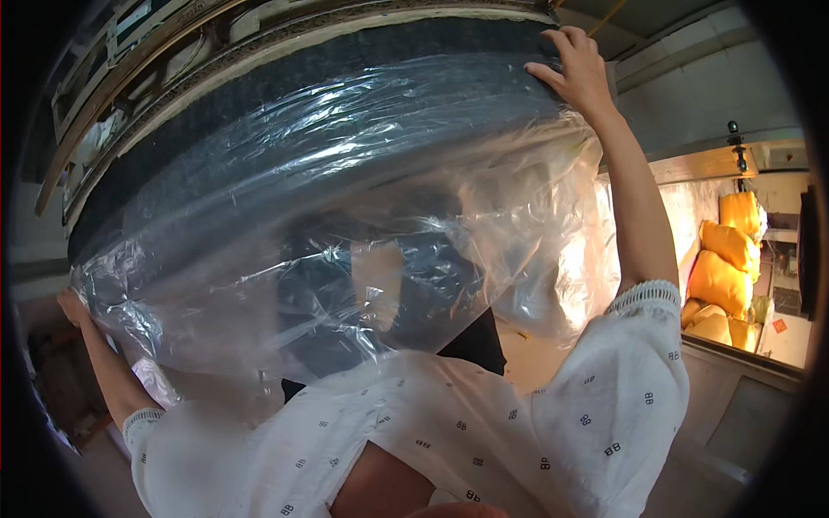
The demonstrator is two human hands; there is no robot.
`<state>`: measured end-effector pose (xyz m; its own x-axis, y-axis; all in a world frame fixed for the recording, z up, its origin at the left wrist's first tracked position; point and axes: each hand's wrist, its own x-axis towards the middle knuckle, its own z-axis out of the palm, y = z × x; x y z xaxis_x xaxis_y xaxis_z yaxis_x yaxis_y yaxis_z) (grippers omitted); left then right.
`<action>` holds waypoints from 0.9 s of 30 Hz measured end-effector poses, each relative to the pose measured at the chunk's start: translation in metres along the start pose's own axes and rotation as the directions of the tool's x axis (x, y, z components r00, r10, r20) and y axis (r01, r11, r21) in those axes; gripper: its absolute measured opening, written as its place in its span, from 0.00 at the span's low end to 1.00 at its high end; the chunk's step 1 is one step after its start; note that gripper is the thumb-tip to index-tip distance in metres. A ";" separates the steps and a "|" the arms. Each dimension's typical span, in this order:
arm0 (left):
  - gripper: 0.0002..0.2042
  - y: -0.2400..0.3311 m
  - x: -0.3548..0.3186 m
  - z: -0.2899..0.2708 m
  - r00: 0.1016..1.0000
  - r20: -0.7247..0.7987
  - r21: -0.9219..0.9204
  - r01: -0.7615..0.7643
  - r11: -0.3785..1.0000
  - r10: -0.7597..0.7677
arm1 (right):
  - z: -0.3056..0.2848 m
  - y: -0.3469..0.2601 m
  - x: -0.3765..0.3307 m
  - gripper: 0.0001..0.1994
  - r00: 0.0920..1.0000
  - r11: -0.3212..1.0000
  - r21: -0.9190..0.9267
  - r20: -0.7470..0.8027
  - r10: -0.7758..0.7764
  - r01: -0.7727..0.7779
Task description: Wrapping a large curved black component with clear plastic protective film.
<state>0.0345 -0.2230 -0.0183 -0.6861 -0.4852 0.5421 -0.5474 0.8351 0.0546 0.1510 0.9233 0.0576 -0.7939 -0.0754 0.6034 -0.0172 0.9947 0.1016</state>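
Right hand [580, 71] spread wide and left hand [72, 306], its grip unclear — at opposite ends of one dark panel [371, 43]. One clear film [233, 211] drapes over it — farther right, at least four yellow bags [720, 281].

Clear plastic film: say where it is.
In the head view, the film spans the middle, partly over the dark panel, between the left hand and right hand.

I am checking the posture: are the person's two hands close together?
No, the left hand is at the left end of the transparent, shiny plastic sheet, while the right hand is near its upper right.
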 end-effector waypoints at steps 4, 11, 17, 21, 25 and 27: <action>0.20 0.025 -0.018 0.020 1.000 0.020 -0.052 0.009 0.999 -0.008 | 0.008 0.016 0.009 0.13 0.926 0.949 0.308 0.372 -0.062 -0.060; 0.23 0.024 -0.017 0.003 0.987 0.102 -0.028 0.125 0.992 -0.121 | -0.050 -0.015 0.004 0.05 0.859 0.518 0.722 0.509 0.049 -0.458; 0.22 0.057 -0.030 0.012 0.999 0.034 -0.128 0.043 0.991 -0.039 | -0.087 -0.040 -0.049 0.06 0.634 0.467 0.489 0.739 0.227 -0.737; 0.20 -0.016 -0.009 -0.033 0.972 -0.195 -0.253 0.077 0.964 -0.128 | -0.032 -0.048 -0.073 0.07 0.780 0.442 0.645 0.549 0.300 -0.624; 0.18 0.020 -0.012 -0.067 0.915 -0.041 -0.666 0.274 0.693 -0.402 | -0.052 -0.068 -0.076 0.08 0.845 0.551 0.642 0.361 0.395 -0.533; 0.17 0.008 -0.011 -0.097 0.888 0.069 -0.781 0.332 0.530 -0.454 | -0.049 -0.069 -0.074 0.08 0.873 0.573 0.663 0.315 0.371 -0.483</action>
<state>0.0838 -0.1858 0.0579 -0.3939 -0.8282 0.3986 -0.1434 0.4838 0.8634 0.2409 0.8566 0.0448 -0.8916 0.3252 0.3152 -0.0295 0.6528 -0.7570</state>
